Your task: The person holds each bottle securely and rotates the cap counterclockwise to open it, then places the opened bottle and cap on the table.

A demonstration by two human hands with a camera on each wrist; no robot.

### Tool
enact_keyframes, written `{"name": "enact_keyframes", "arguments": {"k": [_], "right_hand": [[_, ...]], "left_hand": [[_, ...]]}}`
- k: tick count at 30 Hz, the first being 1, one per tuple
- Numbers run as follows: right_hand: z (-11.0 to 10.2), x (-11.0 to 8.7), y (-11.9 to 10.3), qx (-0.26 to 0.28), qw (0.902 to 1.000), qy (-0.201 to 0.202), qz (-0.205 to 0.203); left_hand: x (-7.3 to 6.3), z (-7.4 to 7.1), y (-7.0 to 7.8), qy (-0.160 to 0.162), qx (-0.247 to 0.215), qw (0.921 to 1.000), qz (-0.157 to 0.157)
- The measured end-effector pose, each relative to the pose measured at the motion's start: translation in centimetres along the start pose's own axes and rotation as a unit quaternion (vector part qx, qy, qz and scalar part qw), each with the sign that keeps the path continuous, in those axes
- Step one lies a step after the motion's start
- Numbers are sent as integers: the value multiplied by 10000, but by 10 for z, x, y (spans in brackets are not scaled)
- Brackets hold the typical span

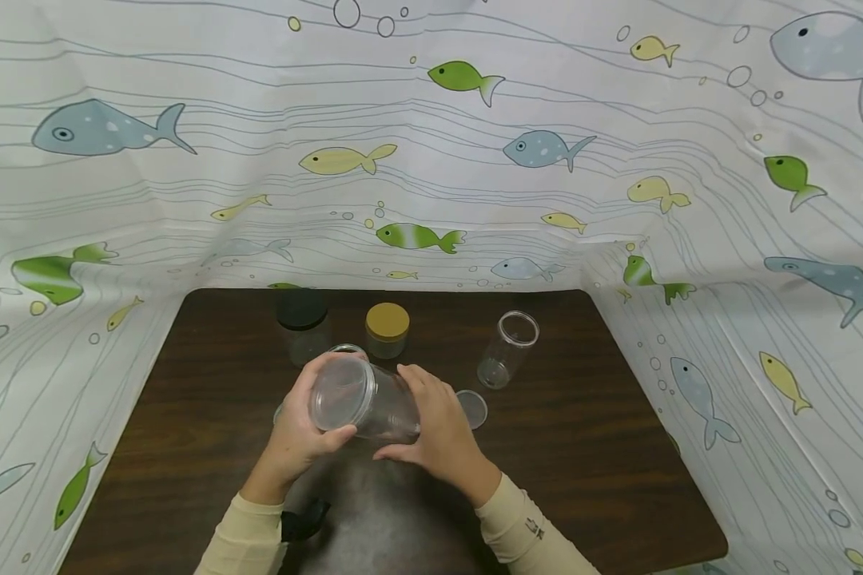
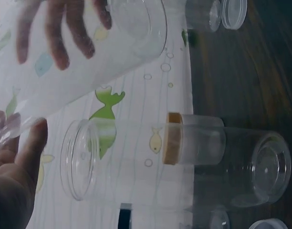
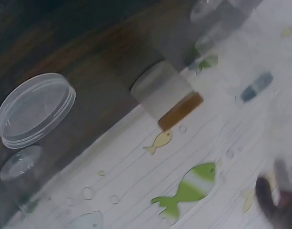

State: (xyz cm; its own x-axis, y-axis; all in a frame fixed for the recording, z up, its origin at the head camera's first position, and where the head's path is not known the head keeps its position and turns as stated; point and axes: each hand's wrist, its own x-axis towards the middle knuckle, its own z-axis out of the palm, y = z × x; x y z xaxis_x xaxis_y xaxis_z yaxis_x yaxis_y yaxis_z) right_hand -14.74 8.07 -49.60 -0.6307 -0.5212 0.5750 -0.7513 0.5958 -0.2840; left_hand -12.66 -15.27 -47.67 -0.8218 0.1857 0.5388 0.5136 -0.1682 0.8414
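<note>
Both hands hold a clear plastic jar [image 1: 391, 403] tipped on its side above the table. At its left end is a translucent lid [image 1: 341, 391], with the left hand [image 1: 298, 423] curled round it, thumb along the lower edge. The right hand [image 1: 442, 427] grips the other end of the jar from the right, its thumb underneath. In the left wrist view the right hand's fingers [image 2: 57, 38] show through the jar wall. A tall open jar [image 2: 136, 176] stands near the held jar in that view; its rim [image 1: 348, 349] peeks out behind the held jar in the head view.
At the back stand a black-lidded jar [image 1: 302, 319] and a gold-lidded jar [image 1: 387, 327]. To the right are another tall open jar [image 1: 507, 347] and a loose clear lid [image 1: 472, 409] lying on the dark wooden table [image 1: 582, 479]. A fish-print sheet [image 1: 431, 192] surrounds the table's back and sides.
</note>
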Motion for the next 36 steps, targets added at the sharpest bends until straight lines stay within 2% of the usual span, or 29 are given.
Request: {"name": "enact_keyframes", "arguments": {"k": [2, 4, 6, 10, 12, 13, 15, 19, 21, 23, 26, 28, 32, 36], "right_hand": [[-8, 2, 6, 556, 9970, -525, 130], [-16, 3, 12, 1199, 9872, -1029, 241], [-23, 4, 18, 1757, 9711, -1573, 352], [-31, 4, 25, 2717, 9283, -2475, 558], [-31, 4, 26, 2944, 9160, -2654, 614], [-31, 4, 26, 3007, 9137, -2658, 636], [-29, 3, 25, 3012, 9153, -2586, 677], [-23, 3, 22, 2829, 9287, -2298, 689], [-20, 2, 20, 2528, 9421, -2114, 620], [-17, 1, 17, 2042, 9610, -1816, 437], [-10, 0, 13, 1148, 9865, -1164, -27], [-4, 0, 10, 570, 9958, -662, -281], [7, -3, 4, -379, 9986, 161, -344], [15, -6, -1, -632, 9963, 528, -238]], "left_hand": [[0, -2, 0, -7, 5, 9999, 136], [0, -4, 1, -91, 12, 9998, 183], [-1, -6, 1, -246, -49, 9995, 209], [-2, -8, -3, -596, -337, 9972, 308], [-3, -8, -4, -728, -566, 9951, 362], [-3, -8, -4, -758, -627, 9944, 395], [-3, -8, -4, -729, -680, 9942, 414], [-2, -7, -2, -518, -722, 9954, 351], [-2, -6, -1, -409, -749, 9959, 305], [-2, -6, -1, -289, -727, 9965, 293], [-2, -6, -1, -93, -637, 9974, 327], [-2, -5, -1, 43, -500, 9981, 353], [-1, -4, -1, 248, -108, 9992, 282], [-3, -3, 0, 386, 172, 9991, 88]]}}
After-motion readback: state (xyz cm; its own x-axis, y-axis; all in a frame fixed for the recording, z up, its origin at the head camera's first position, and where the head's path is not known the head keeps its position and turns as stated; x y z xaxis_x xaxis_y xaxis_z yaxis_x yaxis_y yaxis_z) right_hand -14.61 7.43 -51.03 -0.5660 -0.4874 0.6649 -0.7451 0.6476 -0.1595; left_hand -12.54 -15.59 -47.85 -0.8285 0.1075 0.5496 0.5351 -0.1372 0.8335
